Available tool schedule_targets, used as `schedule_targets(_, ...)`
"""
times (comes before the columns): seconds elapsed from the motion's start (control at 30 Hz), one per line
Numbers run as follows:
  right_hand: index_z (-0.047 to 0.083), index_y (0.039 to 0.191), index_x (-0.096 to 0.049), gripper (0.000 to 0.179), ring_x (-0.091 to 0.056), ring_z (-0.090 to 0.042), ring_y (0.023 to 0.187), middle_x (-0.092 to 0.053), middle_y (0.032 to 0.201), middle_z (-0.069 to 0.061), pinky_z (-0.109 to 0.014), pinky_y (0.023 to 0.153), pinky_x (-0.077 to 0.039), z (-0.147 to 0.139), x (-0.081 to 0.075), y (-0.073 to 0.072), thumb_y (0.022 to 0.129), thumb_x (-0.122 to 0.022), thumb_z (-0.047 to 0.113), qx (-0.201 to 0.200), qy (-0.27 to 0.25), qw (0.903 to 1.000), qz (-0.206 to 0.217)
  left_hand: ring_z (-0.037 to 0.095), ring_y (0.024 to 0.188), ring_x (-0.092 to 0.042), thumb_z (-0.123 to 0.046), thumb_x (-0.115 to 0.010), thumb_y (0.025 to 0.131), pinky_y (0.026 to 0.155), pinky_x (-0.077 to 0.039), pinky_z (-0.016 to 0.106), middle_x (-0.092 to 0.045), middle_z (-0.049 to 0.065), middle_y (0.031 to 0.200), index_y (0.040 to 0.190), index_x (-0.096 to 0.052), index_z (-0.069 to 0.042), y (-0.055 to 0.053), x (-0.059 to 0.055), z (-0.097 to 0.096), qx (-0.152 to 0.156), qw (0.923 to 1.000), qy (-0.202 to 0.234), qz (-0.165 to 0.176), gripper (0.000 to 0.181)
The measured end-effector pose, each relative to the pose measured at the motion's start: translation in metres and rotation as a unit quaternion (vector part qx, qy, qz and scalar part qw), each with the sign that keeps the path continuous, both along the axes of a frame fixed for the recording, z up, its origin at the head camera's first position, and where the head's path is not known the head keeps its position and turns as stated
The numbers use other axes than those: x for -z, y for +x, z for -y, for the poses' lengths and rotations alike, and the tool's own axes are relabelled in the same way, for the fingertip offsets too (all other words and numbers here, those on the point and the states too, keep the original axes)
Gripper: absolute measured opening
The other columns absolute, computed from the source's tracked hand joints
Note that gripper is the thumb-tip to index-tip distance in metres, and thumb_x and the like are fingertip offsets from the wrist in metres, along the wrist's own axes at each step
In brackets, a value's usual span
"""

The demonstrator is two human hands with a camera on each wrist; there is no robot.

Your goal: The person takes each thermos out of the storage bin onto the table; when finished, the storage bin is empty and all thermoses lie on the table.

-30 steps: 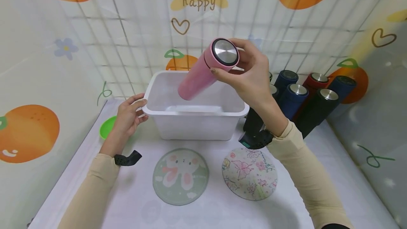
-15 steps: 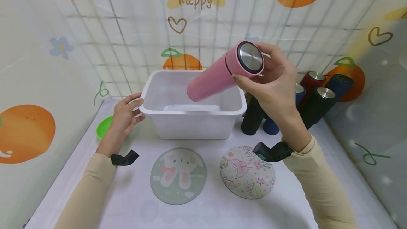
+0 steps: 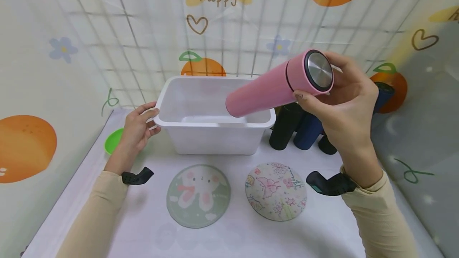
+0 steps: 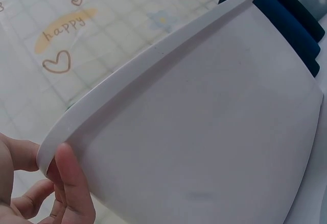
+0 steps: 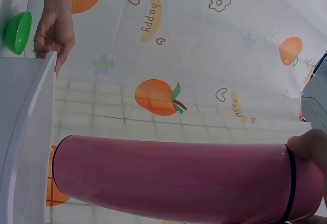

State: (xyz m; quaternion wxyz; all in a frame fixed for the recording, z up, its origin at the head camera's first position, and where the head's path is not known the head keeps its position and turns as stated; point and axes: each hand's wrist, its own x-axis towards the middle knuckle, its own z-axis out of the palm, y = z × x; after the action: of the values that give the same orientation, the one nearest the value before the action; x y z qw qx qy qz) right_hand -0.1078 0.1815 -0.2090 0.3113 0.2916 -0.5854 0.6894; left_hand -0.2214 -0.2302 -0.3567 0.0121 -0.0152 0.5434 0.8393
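Note:
A pink thermos bottle [image 3: 265,89] with a silver-topped lid is held by my right hand [image 3: 348,102], its fingers and thumb round the lid end. The bottle tilts, its base low and to the left, over the right part of a white plastic tub [image 3: 211,140]. In the right wrist view the thermos [image 5: 173,178] lies across the picture, its base close to the tub's rim. My left hand [image 3: 138,126] grips the tub's left rim, thumb on top and fingers beneath. The left wrist view shows those fingers [image 4: 74,183] against the tub's outer wall [image 4: 194,127].
Several dark bottles, among them a black one [image 3: 285,126] and a blue one [image 3: 307,131], stand right of the tub, partly hidden by my right hand. A green bowl [image 3: 113,141] is at the left. Two round mats, a rabbit mat [image 3: 198,196] and a butterfly mat [image 3: 276,191], lie in front.
My right hand has moved to the right with the pink thermos, which has tipped closer to level. The left hand has stayed on the tub's rim.

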Motion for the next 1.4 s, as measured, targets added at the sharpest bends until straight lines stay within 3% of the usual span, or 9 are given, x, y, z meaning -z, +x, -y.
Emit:
schedule_targets(0.2, -0.015, 0.122, -0.060, 0.058, -0.065, -0.038, 0.096, -0.065, 0.111, -0.031, -0.035, 0.082, -0.058, -0.010, -0.001, 0.013, 0.067, -0.071, -0.027, 0.014, -0.003, 0.9999, -0.005, 0.014, 0.066, -0.065, -0.005, -0.066, 0.096, 0.053, -0.053, 0.024, -0.066, 0.005, 0.098, 0.127, -0.052, -0.004, 0.000, -0.001, 0.001, 0.003, 1.0000, -0.002, 0.002, 0.034)
schedule_targets(0.43, -0.020, 0.121, -0.057, 0.060, -0.062, -0.038, 0.097, -0.062, 0.112, -0.032, -0.035, 0.082, -0.058, -0.022, 0.004, 0.022, 0.064, -0.068, -0.031, 0.005, -0.014, 0.9999, -0.001, 0.014, 0.067, -0.065, -0.006, -0.067, 0.095, 0.053, -0.053, 0.024, -0.066, 0.006, 0.099, 0.127, -0.052, -0.004, 0.000, -0.001, 0.001, 0.002, 1.0000, -0.002, 0.003, 0.035)
schedule_targets(0.63, -0.027, 0.122, -0.050, 0.065, -0.061, -0.037, 0.097, -0.061, 0.111, -0.033, -0.035, 0.081, -0.058, -0.039, 0.011, 0.030, 0.059, -0.061, -0.040, -0.017, -0.056, 0.9982, 0.008, 0.014, 0.067, -0.064, -0.006, -0.068, 0.095, 0.054, -0.053, 0.024, -0.065, 0.006, 0.100, 0.126, -0.053, -0.005, -0.001, 0.001, -0.003, 0.004, 1.0000, -0.007, 0.004, 0.034)
schedule_targets(0.93, -0.030, 0.121, -0.047, 0.065, -0.057, -0.038, 0.099, -0.060, 0.110, -0.035, -0.035, 0.083, -0.057, -0.061, 0.018, 0.038, 0.058, -0.059, -0.042, -0.018, -0.091, 0.9957, -0.001, 0.014, 0.065, -0.065, -0.004, -0.067, 0.095, 0.052, -0.053, 0.025, -0.067, 0.006, 0.095, 0.127, -0.053, -0.004, -0.001, 0.001, 0.001, 0.001, 0.9999, 0.014, 0.004, 0.035)
schedule_targets(1.4, -0.019, 0.130, -0.050, 0.067, -0.062, -0.031, 0.099, -0.061, 0.122, -0.029, -0.024, 0.083, -0.055, -0.107, 0.046, 0.051, 0.067, -0.060, -0.038, 0.080, -0.071, 0.9923, 0.061, 0.014, 0.066, -0.064, -0.007, -0.068, 0.095, 0.054, -0.053, 0.024, -0.066, 0.005, 0.100, 0.127, -0.053, -0.005, -0.001, 0.000, 0.002, 0.000, 1.0000, -0.004, 0.006, 0.036)
